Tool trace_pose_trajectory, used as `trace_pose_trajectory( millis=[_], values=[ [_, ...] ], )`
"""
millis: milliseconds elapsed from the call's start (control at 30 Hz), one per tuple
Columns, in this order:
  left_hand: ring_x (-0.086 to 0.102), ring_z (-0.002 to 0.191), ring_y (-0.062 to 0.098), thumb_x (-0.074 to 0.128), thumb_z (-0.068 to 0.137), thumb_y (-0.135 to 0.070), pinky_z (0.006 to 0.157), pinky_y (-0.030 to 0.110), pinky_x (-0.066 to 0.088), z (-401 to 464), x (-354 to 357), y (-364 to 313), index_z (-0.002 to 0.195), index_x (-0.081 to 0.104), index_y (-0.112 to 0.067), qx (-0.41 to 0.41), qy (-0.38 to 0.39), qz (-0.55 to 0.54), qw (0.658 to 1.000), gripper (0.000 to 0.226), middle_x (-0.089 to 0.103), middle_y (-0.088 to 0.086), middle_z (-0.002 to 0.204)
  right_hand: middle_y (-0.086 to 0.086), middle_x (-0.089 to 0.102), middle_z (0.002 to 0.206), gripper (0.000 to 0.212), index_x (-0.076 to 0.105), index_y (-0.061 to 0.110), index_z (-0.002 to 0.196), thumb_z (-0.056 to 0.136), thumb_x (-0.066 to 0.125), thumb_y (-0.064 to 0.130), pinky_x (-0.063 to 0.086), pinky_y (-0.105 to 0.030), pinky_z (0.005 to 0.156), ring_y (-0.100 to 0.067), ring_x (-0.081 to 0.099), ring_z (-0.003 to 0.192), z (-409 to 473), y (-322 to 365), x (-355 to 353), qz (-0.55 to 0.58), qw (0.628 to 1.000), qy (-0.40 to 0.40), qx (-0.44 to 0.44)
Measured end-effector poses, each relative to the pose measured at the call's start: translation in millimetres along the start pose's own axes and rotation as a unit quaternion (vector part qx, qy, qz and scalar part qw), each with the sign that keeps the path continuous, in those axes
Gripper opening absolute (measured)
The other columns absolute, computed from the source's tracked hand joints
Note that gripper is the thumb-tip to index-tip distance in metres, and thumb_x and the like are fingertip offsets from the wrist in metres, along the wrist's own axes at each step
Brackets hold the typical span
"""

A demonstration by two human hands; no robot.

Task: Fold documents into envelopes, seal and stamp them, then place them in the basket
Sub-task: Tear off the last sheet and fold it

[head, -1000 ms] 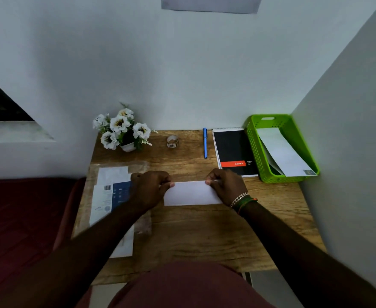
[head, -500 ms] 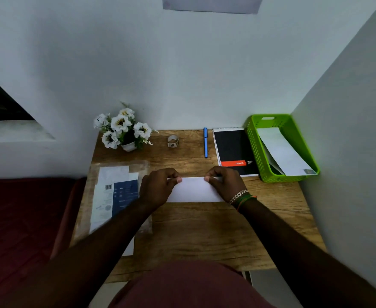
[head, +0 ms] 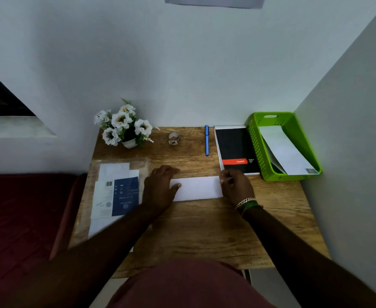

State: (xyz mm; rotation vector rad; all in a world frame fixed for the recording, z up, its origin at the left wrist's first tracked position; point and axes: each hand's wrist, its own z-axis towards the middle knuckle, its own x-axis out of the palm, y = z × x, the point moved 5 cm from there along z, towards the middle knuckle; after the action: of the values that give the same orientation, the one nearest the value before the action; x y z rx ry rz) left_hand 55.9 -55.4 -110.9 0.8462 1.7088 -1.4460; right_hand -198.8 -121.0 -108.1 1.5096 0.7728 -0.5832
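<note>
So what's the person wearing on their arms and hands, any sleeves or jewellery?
Both forearms are bare, with no sleeves in view. The right hand has a silver chain bracelet at the wrist, with green and orange bands just behind it. The left hand and its wrist show nothing worn.

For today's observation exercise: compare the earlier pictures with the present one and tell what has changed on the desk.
The left hand slid from the folded white paper's top corner to press flat on its left end; the right hand kept pinching the right edge. The paper stayed put, as did the green basket, notebook and pen.
</note>
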Motion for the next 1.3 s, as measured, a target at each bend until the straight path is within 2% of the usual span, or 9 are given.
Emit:
trace_pose_trajectory(
  millis=[100,200,367,567,867,1000,1133,1200,1300],
  values=[
    [0.019,0.152,0.022,0.054,0.098,-0.049,0.122,0.047,0.018,-18.9,16.4,-11.7,0.155,0.031,-0.033,0.022,0.041,0.034,0.998,0.064,0.023,-0.002,0.165,-0.007,0.057,0.133,0.043,0.059,0.019,0.13,0.089,0.063,0.029,0.045,-0.042,0.102,-0.027,0.053,0.122,-16.3,10.7,19.1,-0.119,0.988,0.048,-0.086],
    [-0.005,0.155,0.019,0.04,0.1,-0.059,0.123,0.043,-0.002,-33.8,40.9,-15.8,0.16,0.006,-0.035,0.035,0.097,0.081,0.991,0.074,-0.004,-0.004,0.17,-0.004,0.031,0.16,0.061,0.035,0.027,0.151,0.094,0.044,0.047,0.032,-0.046,0.116,-0.024,0.031,0.145,-34.6,18.4,48.1,-0.185,0.962,0.134,-0.15],
    [-0.021,0.153,0.016,0.014,0.1,-0.069,0.124,0.043,-0.01,-43.9,67.1,-6.0,0.16,-0.009,-0.033,0.043,0.121,0.134,0.983,0.073,-0.018,-0.004,0.168,0.001,-0.01,0.165,0.074,0.002,0.027,0.158,0.09,0.005,0.055,0.003,-0.042,0.122,-0.018,-0.012,0.151,-50.3,19.0,88.5,-0.264,0.915,0.215,-0.217],
    [-0.022,0.152,0.015,0.026,0.099,-0.066,0.125,0.049,-0.004,-40.8,62.5,1.9,0.157,-0.016,-0.039,0.069,0.145,0.168,0.973,0.077,-0.026,-0.008,0.165,0.005,-0.01,0.166,0.064,-0.002,0.024,0.158,0.102,0.021,0.045,0.007,-0.042,0.122,-0.017,-0.007,0.153,-41.0,-7.5,70.6,-0.291,0.928,0.17,-0.156],
    [-0.023,0.152,0.017,0.032,0.099,-0.065,0.125,0.051,-0.008,-25.0,54.7,-10.3,0.157,-0.015,-0.04,0.057,0.191,0.155,0.968,0.079,-0.026,-0.008,0.164,0.005,-0.012,0.165,0.063,-0.005,0.026,0.157,0.103,0.022,0.044,0.002,-0.05,0.123,-0.016,-0.007,0.153,-37.5,-7.1,60.8,-0.303,0.933,0.171,-0.095],
    [-0.014,0.154,0.015,0.038,0.103,-0.053,0.127,0.042,0.0,-42.2,46.5,-23.6,0.161,0.005,-0.032,0.068,0.106,0.104,0.987,0.07,-0.013,-0.005,0.168,0.007,-0.009,0.166,0.063,-0.002,0.026,0.158,0.102,0.021,0.046,0.005,-0.051,0.122,-0.016,-0.005,0.153,-34.3,-13.0,58.9,-0.302,0.935,0.145,-0.114],
    [0.028,0.15,0.017,0.054,0.101,-0.031,0.123,0.037,0.024,-91.1,30.7,-15.8,0.144,0.052,-0.025,0.04,-0.093,-0.04,0.994,0.043,0.035,-0.001,0.161,0.007,-0.008,0.166,0.063,0.0,0.027,0.157,0.102,0.022,0.047,0.008,-0.053,0.122,-0.016,-0.005,0.153,-32.2,-21.6,60.0,-0.303,0.933,0.144,-0.128],
    [0.044,0.14,0.022,0.056,0.1,-0.027,0.116,0.042,0.037,-120.8,25.0,6.3,0.134,0.061,-0.019,0.014,-0.164,-0.053,0.985,0.035,0.05,0.004,0.15,0.001,-0.007,0.166,0.066,0.0,0.025,0.158,0.101,0.028,0.046,0.01,-0.054,0.122,-0.02,-0.005,0.153,-34.6,-21.0,58.3,-0.293,0.936,0.143,-0.13],
    [0.048,0.138,0.025,0.057,0.097,-0.028,0.113,0.045,0.039,-160.8,11.1,52.8,0.13,0.064,-0.016,-0.024,-0.209,-0.031,0.977,0.035,0.057,0.007,0.143,-0.007,0.004,0.166,0.067,0.016,0.021,0.157,0.099,0.044,0.04,0.015,-0.053,0.12,-0.027,0.006,0.153,-48.7,2.0,55.8,-0.259,0.943,0.113,-0.176]
  ],
)
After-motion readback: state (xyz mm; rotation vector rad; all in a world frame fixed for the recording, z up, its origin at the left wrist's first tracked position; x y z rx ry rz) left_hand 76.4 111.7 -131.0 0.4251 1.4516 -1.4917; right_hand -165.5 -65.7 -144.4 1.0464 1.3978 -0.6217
